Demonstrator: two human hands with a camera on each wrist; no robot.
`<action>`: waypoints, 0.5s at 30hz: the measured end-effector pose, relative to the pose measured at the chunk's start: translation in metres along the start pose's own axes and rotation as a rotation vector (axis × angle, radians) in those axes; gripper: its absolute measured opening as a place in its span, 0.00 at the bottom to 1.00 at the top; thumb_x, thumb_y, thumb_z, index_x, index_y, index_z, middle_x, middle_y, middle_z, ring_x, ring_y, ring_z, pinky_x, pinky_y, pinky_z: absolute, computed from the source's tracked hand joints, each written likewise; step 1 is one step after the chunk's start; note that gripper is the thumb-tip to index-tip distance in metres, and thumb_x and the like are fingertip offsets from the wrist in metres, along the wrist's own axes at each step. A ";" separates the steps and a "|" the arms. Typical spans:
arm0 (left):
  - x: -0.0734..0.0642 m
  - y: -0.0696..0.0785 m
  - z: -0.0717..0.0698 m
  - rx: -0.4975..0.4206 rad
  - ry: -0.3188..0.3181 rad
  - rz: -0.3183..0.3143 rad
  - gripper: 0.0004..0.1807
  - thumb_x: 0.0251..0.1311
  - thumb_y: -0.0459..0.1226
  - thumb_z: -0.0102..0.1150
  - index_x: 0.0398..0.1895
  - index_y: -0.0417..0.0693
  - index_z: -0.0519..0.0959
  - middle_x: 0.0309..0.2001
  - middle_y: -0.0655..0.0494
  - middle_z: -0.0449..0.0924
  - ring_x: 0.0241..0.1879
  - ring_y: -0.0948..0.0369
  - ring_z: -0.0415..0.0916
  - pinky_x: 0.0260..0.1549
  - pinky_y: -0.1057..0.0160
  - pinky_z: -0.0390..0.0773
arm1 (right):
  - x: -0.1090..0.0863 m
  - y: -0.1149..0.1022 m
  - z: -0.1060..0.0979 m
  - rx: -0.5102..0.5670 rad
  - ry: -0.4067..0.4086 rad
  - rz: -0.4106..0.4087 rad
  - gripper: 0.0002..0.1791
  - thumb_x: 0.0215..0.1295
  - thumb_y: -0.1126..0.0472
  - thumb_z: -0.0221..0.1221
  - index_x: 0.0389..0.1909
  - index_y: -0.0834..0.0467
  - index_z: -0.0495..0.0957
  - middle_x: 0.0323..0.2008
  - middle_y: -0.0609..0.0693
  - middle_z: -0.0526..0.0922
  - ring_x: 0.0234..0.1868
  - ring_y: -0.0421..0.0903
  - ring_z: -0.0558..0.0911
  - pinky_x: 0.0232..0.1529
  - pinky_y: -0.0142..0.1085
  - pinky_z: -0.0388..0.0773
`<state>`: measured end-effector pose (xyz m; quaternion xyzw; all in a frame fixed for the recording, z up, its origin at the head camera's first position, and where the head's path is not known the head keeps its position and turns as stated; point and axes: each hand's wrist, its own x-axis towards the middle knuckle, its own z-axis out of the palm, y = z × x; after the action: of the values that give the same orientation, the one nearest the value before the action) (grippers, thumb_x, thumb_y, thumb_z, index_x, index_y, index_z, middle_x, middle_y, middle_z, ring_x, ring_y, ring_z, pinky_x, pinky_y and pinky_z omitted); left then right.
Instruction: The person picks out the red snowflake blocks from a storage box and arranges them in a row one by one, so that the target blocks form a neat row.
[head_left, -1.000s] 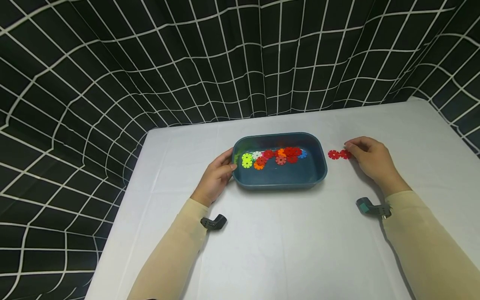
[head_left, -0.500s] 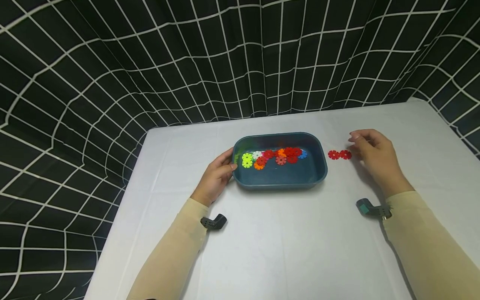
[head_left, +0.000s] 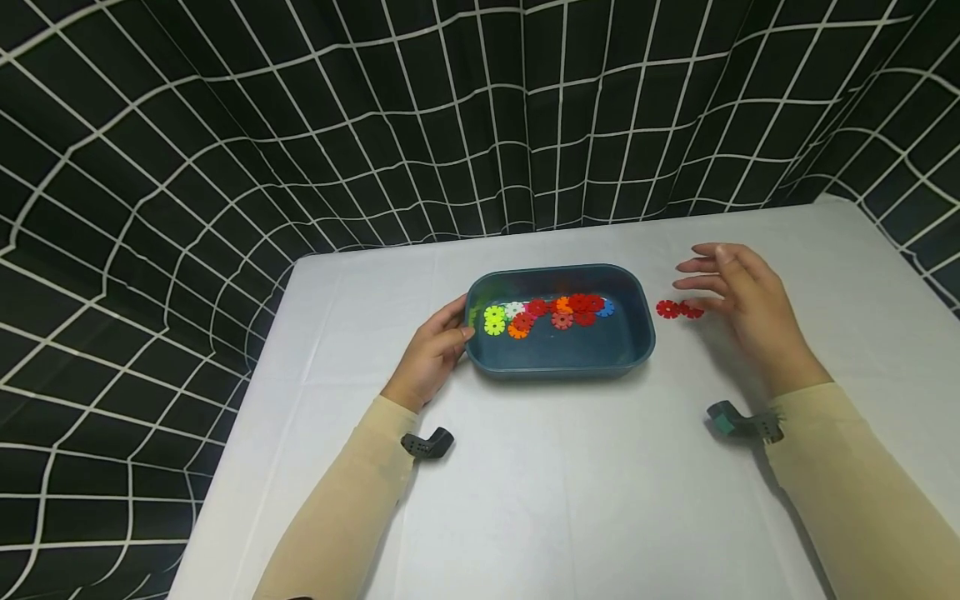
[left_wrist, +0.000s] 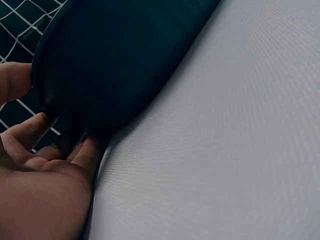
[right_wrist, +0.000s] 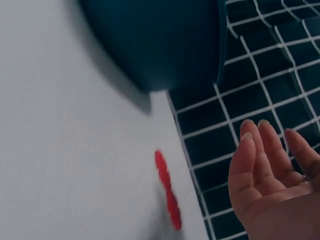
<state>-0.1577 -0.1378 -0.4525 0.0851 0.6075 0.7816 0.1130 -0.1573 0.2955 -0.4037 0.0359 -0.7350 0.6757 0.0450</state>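
My left hand (head_left: 432, 356) holds the left end of a dark teal plastic bin (head_left: 558, 372), thumb over the rim and fingers against the outer wall. In the left wrist view those fingertips touch the bin's end (left_wrist: 115, 60). Inside the bin lie several notched snowflake discs, among them yellow-green ones (head_left: 494, 321), red ones (head_left: 577, 304) and a blue one (head_left: 606, 308). Right of the bin, two joined red snowflake discs (head_left: 667, 309) lie flat on the white cloth. Above them hovers my right hand (head_left: 753, 308), fingers extended and holding nothing; one finger overlaps the right disc.
A white cloth (head_left: 562, 483) covers the table. Behind it hangs a black curtain (head_left: 450, 125) with a white grid, which also runs down the left side. Each sleeve carries a small black wrist camera (head_left: 427, 444).
My right hand has let go of the red snowflake discs, lifted off them and spread its fingers. The discs stayed in place. My left hand and the bin have not moved.
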 end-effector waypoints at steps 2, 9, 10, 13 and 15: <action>0.000 0.000 -0.001 -0.002 0.000 -0.001 0.33 0.76 0.25 0.54 0.83 0.40 0.66 0.80 0.48 0.66 0.80 0.54 0.62 0.74 0.58 0.68 | -0.002 -0.005 0.005 0.120 -0.023 -0.031 0.26 0.87 0.45 0.53 0.73 0.57 0.74 0.62 0.61 0.80 0.54 0.51 0.87 0.51 0.31 0.85; 0.001 0.000 0.000 -0.001 0.003 -0.010 0.33 0.76 0.25 0.53 0.83 0.40 0.66 0.80 0.49 0.65 0.80 0.53 0.61 0.74 0.58 0.68 | -0.010 -0.022 0.022 0.290 -0.110 -0.120 0.24 0.88 0.52 0.49 0.72 0.63 0.73 0.62 0.65 0.78 0.55 0.55 0.86 0.52 0.36 0.87; 0.001 0.000 0.000 -0.002 0.004 -0.011 0.33 0.76 0.25 0.53 0.83 0.40 0.66 0.80 0.49 0.66 0.80 0.53 0.61 0.74 0.58 0.68 | -0.011 -0.024 0.024 0.289 -0.120 -0.123 0.24 0.88 0.52 0.49 0.72 0.63 0.72 0.63 0.66 0.77 0.56 0.55 0.85 0.52 0.36 0.87; 0.000 0.001 0.000 -0.004 0.004 -0.014 0.33 0.77 0.24 0.53 0.83 0.40 0.65 0.80 0.49 0.66 0.80 0.53 0.61 0.73 0.58 0.68 | -0.015 -0.031 0.030 0.286 -0.144 -0.124 0.24 0.88 0.52 0.48 0.73 0.62 0.72 0.63 0.65 0.77 0.57 0.56 0.84 0.52 0.36 0.87; 0.000 0.001 0.001 -0.009 0.006 -0.018 0.33 0.77 0.24 0.53 0.83 0.40 0.66 0.80 0.50 0.66 0.80 0.53 0.61 0.73 0.58 0.68 | -0.017 -0.034 0.033 0.293 -0.164 -0.132 0.24 0.89 0.53 0.47 0.74 0.63 0.71 0.63 0.65 0.77 0.57 0.56 0.84 0.51 0.36 0.87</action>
<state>-0.1580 -0.1372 -0.4511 0.0770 0.6049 0.7836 0.1188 -0.1370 0.2595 -0.3749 0.1452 -0.6261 0.7658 0.0234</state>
